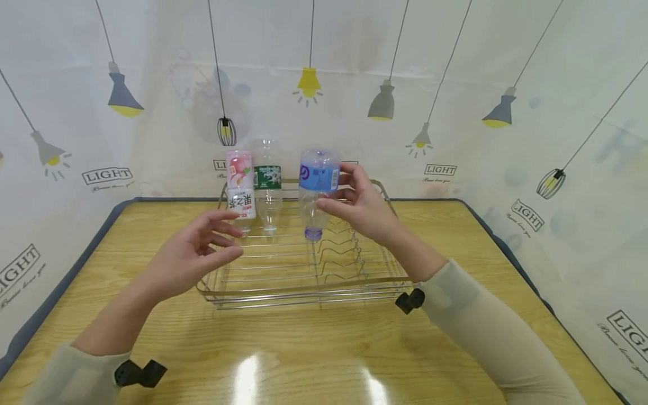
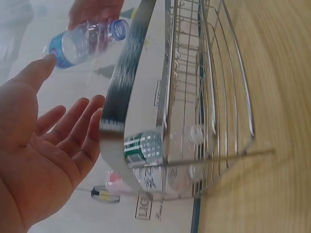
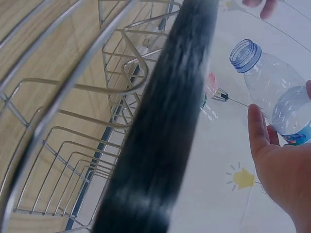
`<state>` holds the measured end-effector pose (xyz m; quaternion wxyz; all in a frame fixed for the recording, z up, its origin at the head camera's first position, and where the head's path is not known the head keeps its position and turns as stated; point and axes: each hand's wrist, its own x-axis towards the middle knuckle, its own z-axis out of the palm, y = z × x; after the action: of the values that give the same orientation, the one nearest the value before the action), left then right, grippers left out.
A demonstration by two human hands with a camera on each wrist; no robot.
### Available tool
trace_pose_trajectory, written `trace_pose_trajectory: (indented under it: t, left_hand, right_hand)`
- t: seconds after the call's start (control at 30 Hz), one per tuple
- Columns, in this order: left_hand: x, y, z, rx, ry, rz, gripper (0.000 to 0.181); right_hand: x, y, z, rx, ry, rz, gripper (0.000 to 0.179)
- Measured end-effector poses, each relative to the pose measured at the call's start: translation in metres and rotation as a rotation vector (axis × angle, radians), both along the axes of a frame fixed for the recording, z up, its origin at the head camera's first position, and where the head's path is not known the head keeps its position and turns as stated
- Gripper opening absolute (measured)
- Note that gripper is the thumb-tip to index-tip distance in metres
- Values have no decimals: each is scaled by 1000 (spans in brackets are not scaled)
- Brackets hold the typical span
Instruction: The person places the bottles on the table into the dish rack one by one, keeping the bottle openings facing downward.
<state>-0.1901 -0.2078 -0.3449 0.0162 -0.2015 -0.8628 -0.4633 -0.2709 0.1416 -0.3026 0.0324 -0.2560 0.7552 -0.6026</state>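
Observation:
A clear plastic bottle with a blue label (image 1: 318, 178) is upside down over the wire dish rack (image 1: 273, 292), its purple-ringed, uncapped neck pointing down. My right hand (image 1: 361, 205) grips it from the right side, thumb in front. My left hand (image 1: 194, 253) hovers over the rack's left side with its fingers loosely bent, holding nothing. Beyond its fingertips stand two more upside-down bottles: one with a pink and white label (image 1: 240, 183) and a clear one with a green label (image 1: 267, 178). In the left wrist view, the left palm (image 2: 34, 160) faces the rack from outside its rim.
The rack has a flat metal rim (image 2: 129, 73) and wavy wire dividers (image 1: 344, 253) on its right half. It stands on a wood-grain table (image 1: 304, 349). A lamp-printed cloth (image 1: 344, 34) rises behind the table and at both sides.

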Motion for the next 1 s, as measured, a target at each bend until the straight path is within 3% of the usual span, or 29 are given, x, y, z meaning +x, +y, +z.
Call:
trace_pose_trajectory:
  t: [0.2,0.37,0.67,1.0]
  left_hand:
    - [15,-26,-10,-40,42,40,55]
    - [21,-46,-23,-72,82,89,58]
    - [25,-63,-46,-157,4,92,56]
    - [23,-62,-54,-103,-50,82,54]
  right_hand:
    - [-6,0,4,3,-9,-24,80]
    - [-11,-1,9,-2,-18,-27,80]
    - [-24,-12,19,-6,-24,-46,81]
    - [-41,-25,20,-29,-36,-76,82]
